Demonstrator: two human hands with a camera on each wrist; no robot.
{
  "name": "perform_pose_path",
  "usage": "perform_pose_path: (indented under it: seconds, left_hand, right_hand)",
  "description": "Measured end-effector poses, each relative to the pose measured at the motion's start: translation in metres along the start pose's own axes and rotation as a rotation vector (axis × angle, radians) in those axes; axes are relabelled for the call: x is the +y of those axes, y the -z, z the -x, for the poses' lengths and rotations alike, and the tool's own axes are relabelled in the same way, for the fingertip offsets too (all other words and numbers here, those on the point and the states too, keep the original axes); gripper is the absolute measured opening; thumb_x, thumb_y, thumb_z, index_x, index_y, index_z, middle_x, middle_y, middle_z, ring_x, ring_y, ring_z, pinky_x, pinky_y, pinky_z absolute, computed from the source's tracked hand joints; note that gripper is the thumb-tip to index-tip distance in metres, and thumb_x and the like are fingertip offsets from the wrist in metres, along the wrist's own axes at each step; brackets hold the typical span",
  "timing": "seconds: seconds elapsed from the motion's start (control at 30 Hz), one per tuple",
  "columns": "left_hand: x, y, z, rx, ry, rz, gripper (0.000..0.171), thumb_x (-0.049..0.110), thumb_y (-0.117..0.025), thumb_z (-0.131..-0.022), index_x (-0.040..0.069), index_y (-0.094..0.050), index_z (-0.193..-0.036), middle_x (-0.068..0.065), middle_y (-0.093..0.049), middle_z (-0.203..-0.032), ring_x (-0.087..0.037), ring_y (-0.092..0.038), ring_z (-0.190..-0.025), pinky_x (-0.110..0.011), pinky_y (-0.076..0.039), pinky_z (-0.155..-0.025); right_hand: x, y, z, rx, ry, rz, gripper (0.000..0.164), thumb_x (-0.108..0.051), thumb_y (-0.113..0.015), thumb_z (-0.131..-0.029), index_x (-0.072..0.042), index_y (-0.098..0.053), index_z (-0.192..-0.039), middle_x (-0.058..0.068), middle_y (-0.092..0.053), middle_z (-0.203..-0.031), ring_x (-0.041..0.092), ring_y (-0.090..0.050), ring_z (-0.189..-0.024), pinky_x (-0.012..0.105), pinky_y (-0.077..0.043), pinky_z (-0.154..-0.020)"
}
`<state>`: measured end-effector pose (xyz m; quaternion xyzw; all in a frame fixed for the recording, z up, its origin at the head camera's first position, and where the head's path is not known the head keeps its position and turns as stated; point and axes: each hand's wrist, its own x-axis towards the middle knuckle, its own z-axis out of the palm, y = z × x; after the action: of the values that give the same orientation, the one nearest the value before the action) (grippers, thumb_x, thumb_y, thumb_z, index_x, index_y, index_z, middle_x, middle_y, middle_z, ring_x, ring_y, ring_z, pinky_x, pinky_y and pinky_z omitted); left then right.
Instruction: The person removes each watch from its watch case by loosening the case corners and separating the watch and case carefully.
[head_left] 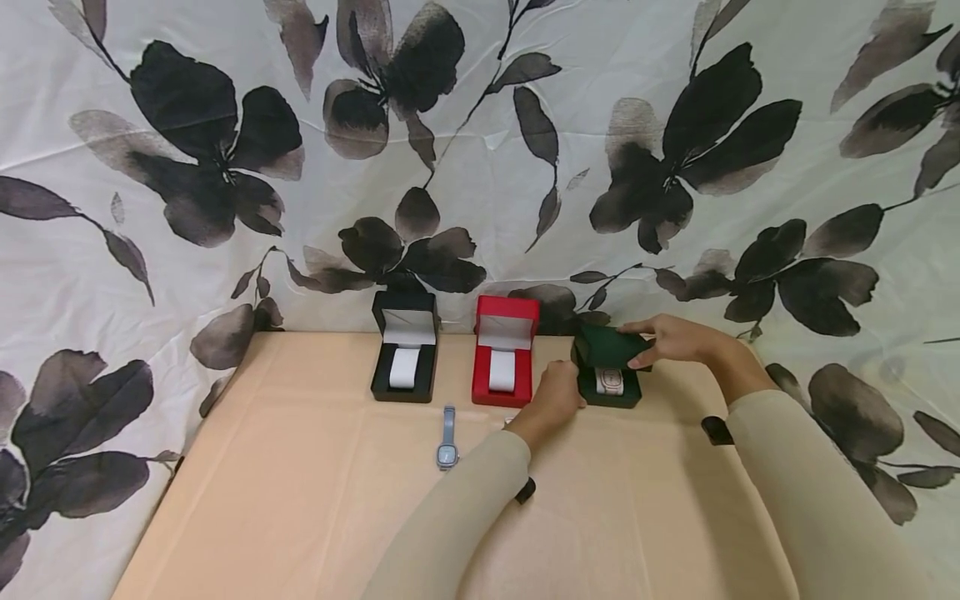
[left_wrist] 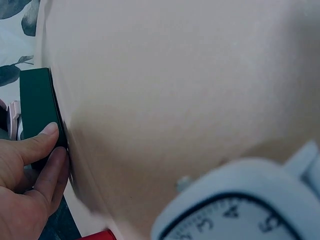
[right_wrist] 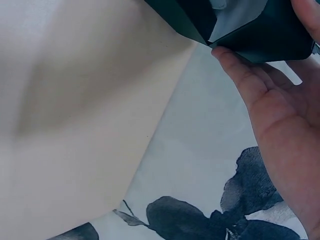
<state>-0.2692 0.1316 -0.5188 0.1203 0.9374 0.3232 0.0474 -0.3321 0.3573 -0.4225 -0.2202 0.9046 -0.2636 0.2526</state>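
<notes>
A green watch box stands at the right of the table's back edge, its lid partly lowered. Inside sits a watch with a pale strap and pinkish case. My left hand pinches the box's front left corner; in the left wrist view the thumb lies on the green front wall. With thumb and fingers on either side, my right hand holds the lid's right end. The right wrist view shows those fingers along the lid's outside.
Left of it stand an open red box and an open black box, each with a white cushion. A blue watch lies in front of them. A pale watch with numerals looms near the left wrist camera. Floral cloth hangs behind.
</notes>
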Motion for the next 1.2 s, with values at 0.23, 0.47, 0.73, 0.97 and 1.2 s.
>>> perform_pose_path:
  seconds: [0.23,0.47,0.73,0.97,1.2]
  left_hand:
    - [0.003,0.0,-0.004,-0.001,0.012,-0.042,0.022,0.016,-0.087,-0.083,0.002,-0.079,-0.097,-0.007,-0.071,-0.087,-0.013,-0.061,-0.073,-0.017,-0.051,-0.06]
    - [0.003,0.0,-0.007,-0.003,0.043,-0.043,0.026,0.015,-0.088,-0.082,0.001,-0.078,-0.101,-0.008,-0.07,-0.091,-0.015,-0.062,-0.077,-0.018,-0.053,-0.063]
    - [0.002,-0.004,-0.011,0.014,0.046,-0.043,0.027,0.015,-0.089,-0.082,0.001,-0.079,-0.103,-0.007,-0.069,-0.092,-0.014,-0.062,-0.078,-0.018,-0.055,-0.066]
    - [0.002,-0.008,-0.01,0.035,0.038,-0.082,0.029,0.016,-0.09,-0.08,0.001,-0.079,-0.102,-0.008,-0.069,-0.093,-0.015,-0.066,-0.08,-0.02,-0.057,-0.069]
    - [0.0,-0.008,-0.01,0.035,0.037,-0.063,0.031,0.014,-0.09,-0.08,-0.001,-0.078,-0.104,-0.008,-0.068,-0.095,-0.017,-0.067,-0.082,-0.021,-0.059,-0.072]
  right_hand:
    - [0.007,0.006,0.002,0.02,-0.011,-0.061,0.074,-0.033,-0.075,-0.095,-0.004,-0.044,-0.156,0.031,-0.039,-0.158,0.051,-0.041,-0.144,0.067,-0.041,-0.111]
    - [0.019,0.005,-0.001,0.062,-0.008,-0.189,0.068,-0.035,-0.07,-0.099,-0.007,-0.046,-0.155,0.025,-0.048,-0.154,0.036,-0.055,-0.134,0.053,-0.051,-0.108]
    - [0.034,0.0,-0.005,0.118,0.006,-0.36,0.065,-0.035,-0.062,-0.104,-0.006,-0.039,-0.158,0.024,-0.045,-0.154,0.012,-0.059,-0.123,0.028,-0.054,-0.103]
    - [0.036,-0.005,-0.008,0.204,-0.007,-0.413,0.067,-0.041,-0.055,-0.107,-0.002,-0.036,-0.158,0.03,-0.045,-0.151,0.042,-0.054,-0.135,0.039,-0.052,-0.108]
    - [0.027,-0.014,-0.007,0.395,-0.001,-0.269,0.067,-0.046,-0.054,-0.106,-0.005,-0.038,-0.158,0.031,-0.041,-0.154,0.05,-0.062,-0.124,0.054,-0.053,-0.104]
